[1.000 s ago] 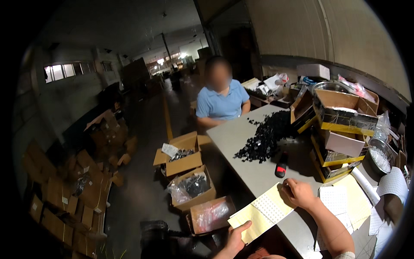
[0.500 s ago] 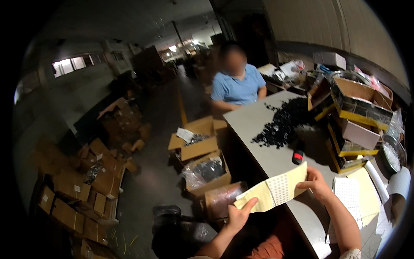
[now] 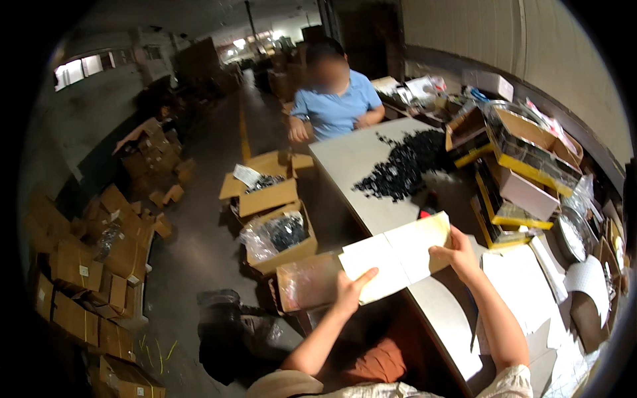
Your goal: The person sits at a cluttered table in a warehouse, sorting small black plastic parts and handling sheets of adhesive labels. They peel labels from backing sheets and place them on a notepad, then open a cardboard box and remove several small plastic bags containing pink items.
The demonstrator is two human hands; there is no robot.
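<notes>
A pale yellow sheet of paper [image 3: 419,247] with a lighter panel is stretched between my two hands, over the near edge of the table. My left hand [image 3: 348,290] pinches its left end, thumb on top. My right hand [image 3: 456,254] grips the right end, thumb on the front and fingers behind. Glare washes out the sheet's surface. Just beyond the sheet, a red and black object [image 3: 425,213] on the table is partly hidden. Farther back lies a heap of small black parts [image 3: 406,166].
Stacked black-and-yellow cartons [image 3: 531,159] stand on the table's right, near a metal bowl [image 3: 572,233] and more paper sheets [image 3: 521,282]. Open cardboard boxes [image 3: 269,204] line the table's left side. A co-worker in a blue shirt [image 3: 338,109] sits at the far end.
The view has turned, so the scene sits farther left. The sheet is flatter and brighter, its dot pattern washed out. The co-worker's hand now shows beside the table. Both my hands keep their hold.
</notes>
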